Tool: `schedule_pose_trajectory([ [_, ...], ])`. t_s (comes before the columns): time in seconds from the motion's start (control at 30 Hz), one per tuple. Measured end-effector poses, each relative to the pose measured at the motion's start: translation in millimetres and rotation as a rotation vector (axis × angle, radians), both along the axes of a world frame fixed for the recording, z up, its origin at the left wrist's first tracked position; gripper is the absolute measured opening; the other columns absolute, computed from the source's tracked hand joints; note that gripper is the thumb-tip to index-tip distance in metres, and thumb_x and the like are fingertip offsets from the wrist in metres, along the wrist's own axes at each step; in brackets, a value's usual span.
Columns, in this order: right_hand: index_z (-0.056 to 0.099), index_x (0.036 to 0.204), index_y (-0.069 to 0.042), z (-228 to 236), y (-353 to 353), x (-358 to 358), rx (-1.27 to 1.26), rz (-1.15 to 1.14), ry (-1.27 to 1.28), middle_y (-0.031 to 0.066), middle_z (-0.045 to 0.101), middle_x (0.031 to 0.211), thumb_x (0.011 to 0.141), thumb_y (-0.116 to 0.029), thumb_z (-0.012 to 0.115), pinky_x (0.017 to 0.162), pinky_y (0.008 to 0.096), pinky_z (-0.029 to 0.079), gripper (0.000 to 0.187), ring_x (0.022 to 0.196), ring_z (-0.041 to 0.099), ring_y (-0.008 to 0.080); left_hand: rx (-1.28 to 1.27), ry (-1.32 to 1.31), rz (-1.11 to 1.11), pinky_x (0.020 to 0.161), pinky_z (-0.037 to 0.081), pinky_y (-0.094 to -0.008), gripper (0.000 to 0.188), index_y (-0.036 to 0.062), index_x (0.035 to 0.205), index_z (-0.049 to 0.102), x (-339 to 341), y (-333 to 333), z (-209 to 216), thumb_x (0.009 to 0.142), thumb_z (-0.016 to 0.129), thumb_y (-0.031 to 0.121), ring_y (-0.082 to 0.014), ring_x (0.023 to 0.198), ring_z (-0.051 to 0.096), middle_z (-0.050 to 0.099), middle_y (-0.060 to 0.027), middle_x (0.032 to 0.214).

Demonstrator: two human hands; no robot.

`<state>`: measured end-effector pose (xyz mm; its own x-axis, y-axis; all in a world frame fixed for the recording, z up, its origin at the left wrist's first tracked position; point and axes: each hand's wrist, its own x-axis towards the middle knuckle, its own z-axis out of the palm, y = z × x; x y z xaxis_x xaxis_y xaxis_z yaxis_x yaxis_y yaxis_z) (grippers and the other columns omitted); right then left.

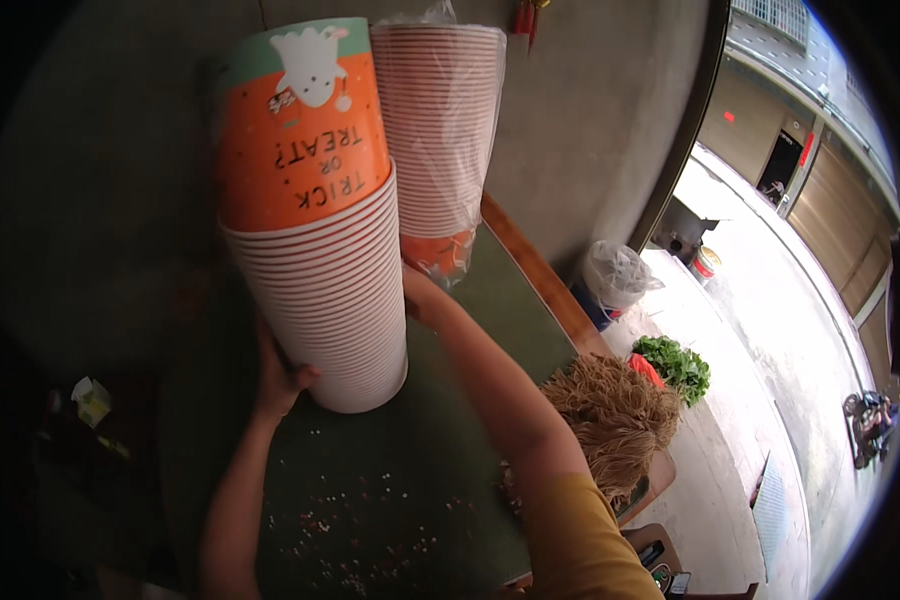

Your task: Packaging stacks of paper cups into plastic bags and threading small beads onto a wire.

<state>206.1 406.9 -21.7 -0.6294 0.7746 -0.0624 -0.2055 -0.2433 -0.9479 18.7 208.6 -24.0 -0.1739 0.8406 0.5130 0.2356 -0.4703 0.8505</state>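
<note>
A tall stack of nested paper buckets (320,290) stands tilted before me, white rims layered below. The uppermost bucket is orange and green with a white ghost-like figure, printed upside down. My left hand (282,372) is closed against the stack's lower left side, its thumb showing on the front. On the right side, my right hand (418,297) grips the stack, most of its fingers hidden behind it. Just behind and to the right is a second stack of paper buckets (440,130), wrapped in clear plastic, its orange bucket at the bottom.
Small pale and reddish bits (370,530) lie scattered over the dark green table (470,400), which has a wooden edge. To the right are a bundle of brown stringy material (615,420), leafy greens (675,365) and a bin with a plastic bag (615,275). A wall rises behind the table.
</note>
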Motion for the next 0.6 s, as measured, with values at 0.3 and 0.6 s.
schedule_pose_trajectory([
  [0.3,0.037,0.139,-0.010,28,0,41,-0.153,-0.401,-0.133,0.0146,0.051,0.132,0.090,-0.045,0.055,0.094,0.0384,0.045,0.063,0.118,0.053,0.0253,0.007,0.030,0.039,0.112,0.019,-0.0423,0.122,0.0039,0.148,0.005,44,35,-39,0.064,0.073,0.059,-0.0308,0.137,0.023,0.017,-0.0173,0.151],
  [0.6,0.032,0.140,-0.011,32,-23,8,-0.206,-0.698,-0.564,0.0159,0.052,0.131,0.090,-0.047,0.052,0.093,0.0401,0.045,0.065,0.116,0.053,0.0295,0.049,0.123,0.171,0.113,0.013,-0.0456,0.115,0.0062,0.149,0.001,4,43,-73,0.072,0.069,0.058,-0.0318,0.141,0.011,0.009,-0.0183,0.154],
])
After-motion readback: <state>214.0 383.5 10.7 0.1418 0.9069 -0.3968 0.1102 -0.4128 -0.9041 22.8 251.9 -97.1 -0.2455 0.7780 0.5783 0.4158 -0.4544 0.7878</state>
